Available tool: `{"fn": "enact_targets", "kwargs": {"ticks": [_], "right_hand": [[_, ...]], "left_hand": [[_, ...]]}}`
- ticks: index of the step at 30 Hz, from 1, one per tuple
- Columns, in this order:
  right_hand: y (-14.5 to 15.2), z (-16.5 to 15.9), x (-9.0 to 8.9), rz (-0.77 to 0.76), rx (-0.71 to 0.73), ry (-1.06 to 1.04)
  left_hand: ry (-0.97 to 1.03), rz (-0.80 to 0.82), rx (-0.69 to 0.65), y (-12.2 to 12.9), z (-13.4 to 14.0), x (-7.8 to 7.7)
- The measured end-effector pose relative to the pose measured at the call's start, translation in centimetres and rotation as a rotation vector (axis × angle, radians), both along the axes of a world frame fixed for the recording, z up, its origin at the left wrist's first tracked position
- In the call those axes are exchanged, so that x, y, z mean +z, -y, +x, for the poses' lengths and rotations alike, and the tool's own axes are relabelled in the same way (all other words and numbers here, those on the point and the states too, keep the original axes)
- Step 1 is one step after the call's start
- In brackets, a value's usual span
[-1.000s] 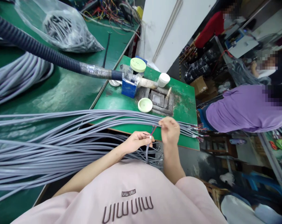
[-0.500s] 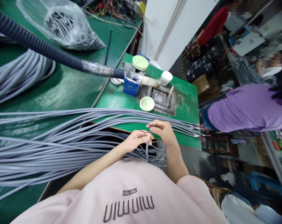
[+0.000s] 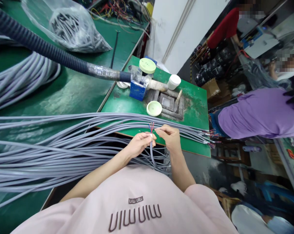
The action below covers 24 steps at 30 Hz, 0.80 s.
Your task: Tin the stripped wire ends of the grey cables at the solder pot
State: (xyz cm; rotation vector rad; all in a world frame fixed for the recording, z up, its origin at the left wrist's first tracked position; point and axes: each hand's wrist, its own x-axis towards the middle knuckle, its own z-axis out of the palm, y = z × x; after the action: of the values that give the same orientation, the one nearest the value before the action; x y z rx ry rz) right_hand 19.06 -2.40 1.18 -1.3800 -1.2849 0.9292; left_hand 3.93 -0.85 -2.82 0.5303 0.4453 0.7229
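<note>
My left hand (image 3: 142, 143) pinches a grey cable (image 3: 151, 154) near its stripped end. Thin coloured wires (image 3: 151, 127), red and blue among them, fan out above the fingers, and a dark one points left. Just to the right, my right hand (image 3: 170, 136) has thumb and forefinger pinched on the tip of one thin wire from this end. Behind both hands, a bundle of grey cables (image 3: 122, 117) crosses the green table, with bared wire ends (image 3: 211, 133) at its right. More grey cables (image 3: 71, 165) lie along the left, partly under my left forearm.
Beyond the cables stand a soldering pot (image 3: 167, 103), a pale green dish (image 3: 154, 108), a white cup (image 3: 173, 82) and a blue box (image 3: 137, 90) bearing a ribbed hose (image 3: 71, 61). A plastic bag (image 3: 76, 29) lies at back left. A person in purple (image 3: 261, 112) is at the right.
The coloured wires have spread from a tight cluster into an upright fan. My right hand has shifted slightly right of the cable end, and my left hand slightly left.
</note>
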Motion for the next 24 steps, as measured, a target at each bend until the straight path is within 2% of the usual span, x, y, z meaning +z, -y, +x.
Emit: {"fn": "enact_targets", "kwargs": {"ticks": [2,5,9,13,17,24], "right_hand": [[0.3,0.2,0.1,0.081,-0.011,0.094],[0.9,0.8,0.2,0.303,0.02,0.321],[1.9,1.3,0.1,0.52,0.218,0.649],[2.2,1.3,-0.4,0.569,0.374,0.85],[1.8,0.8,-0.3,0.614,0.428,0.889],[1.5,-0.2,0.6,0.67,0.434,0.872]], "left_hand": [[0.03,-0.036,0.003,-0.2,-0.1,0.1],[0.054,-0.072,0.031,-0.5,-0.2,0.0],[0.084,-0.109,0.068,-0.8,-0.2,0.0],[0.109,-0.112,0.081,-0.9,0.1,0.1],[0.132,-0.104,0.056,-1.0,0.1,0.2],[0.148,-0.048,0.041,-1.0,-0.7,0.3]]}}
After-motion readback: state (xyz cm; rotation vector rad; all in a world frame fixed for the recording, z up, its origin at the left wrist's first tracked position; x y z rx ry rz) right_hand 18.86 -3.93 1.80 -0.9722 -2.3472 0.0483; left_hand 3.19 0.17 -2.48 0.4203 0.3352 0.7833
